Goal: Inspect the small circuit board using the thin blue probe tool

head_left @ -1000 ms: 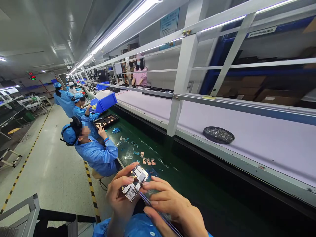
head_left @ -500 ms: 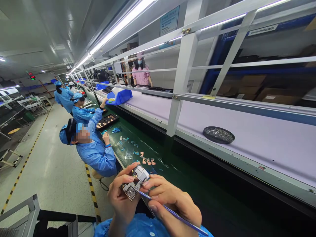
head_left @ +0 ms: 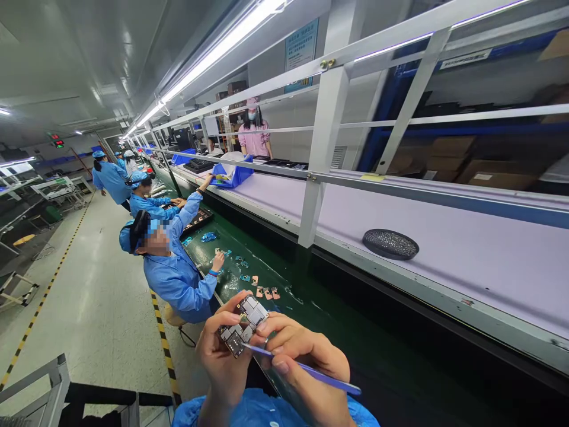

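Note:
My left hand (head_left: 226,362) is closed, pinching a small circuit board (head_left: 253,313) by its edges between thumb and fingers. Silvery shield plates and a gridded metal part show on the board's upper face. Between the thumb and fingers of my right hand (head_left: 306,362) are slim purple tweezers (head_left: 326,378). Their pointed tip touches the board near its lower end, beside the gridded part. The right fingertips also rest at the board's right edge.
Several copper-coloured boards (head_left: 267,293) and blue pieces (head_left: 208,236) lie on the green bench (head_left: 302,279). A black mesh basket (head_left: 391,244) sits on the pale belt. Left of the bench, a co-worker (head_left: 178,279) reaches to a blue bin (head_left: 233,175). A white post (head_left: 317,154) stands ahead.
The tweezers have swung slightly, their rear end now higher, with the tip still at the board. The co-worker's far arm has extended to the blue bin, which has slid right.

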A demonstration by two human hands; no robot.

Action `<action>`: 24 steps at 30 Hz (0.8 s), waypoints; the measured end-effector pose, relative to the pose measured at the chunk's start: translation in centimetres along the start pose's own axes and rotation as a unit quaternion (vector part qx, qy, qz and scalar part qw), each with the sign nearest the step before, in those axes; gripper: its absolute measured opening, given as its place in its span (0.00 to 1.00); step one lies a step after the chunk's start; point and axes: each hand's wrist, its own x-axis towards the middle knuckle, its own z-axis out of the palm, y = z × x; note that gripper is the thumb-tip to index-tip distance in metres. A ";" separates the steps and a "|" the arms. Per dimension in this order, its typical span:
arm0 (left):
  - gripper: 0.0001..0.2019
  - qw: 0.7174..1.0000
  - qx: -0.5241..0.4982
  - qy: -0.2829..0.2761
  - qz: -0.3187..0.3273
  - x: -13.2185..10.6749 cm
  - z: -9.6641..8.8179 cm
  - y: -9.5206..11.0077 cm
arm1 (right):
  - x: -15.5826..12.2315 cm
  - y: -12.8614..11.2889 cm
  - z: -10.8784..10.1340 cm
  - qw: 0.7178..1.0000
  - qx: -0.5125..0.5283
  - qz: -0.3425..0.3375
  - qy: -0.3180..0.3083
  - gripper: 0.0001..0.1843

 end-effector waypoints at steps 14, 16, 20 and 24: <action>0.19 0.992 0.056 0.061 0.095 -0.6 -0.7 -1.2 | -0.3 -2.6 0.2 0.976 -0.178 -0.123 -0.030 0.09; 0.21 0.989 0.067 0.065 0.118 -0.7 -0.7 -1.1 | -0.4 -2.8 0.4 0.970 -0.203 -0.130 -0.037 0.11; 0.23 0.979 0.105 0.069 0.163 -1.0 -0.8 -0.9 | -0.7 -2.7 0.8 0.969 -0.210 -0.124 -0.039 0.13; 0.19 0.965 0.161 0.087 0.186 -1.5 -1.2 -1.0 | -0.7 -2.3 1.0 0.973 -0.183 -0.136 -0.020 0.12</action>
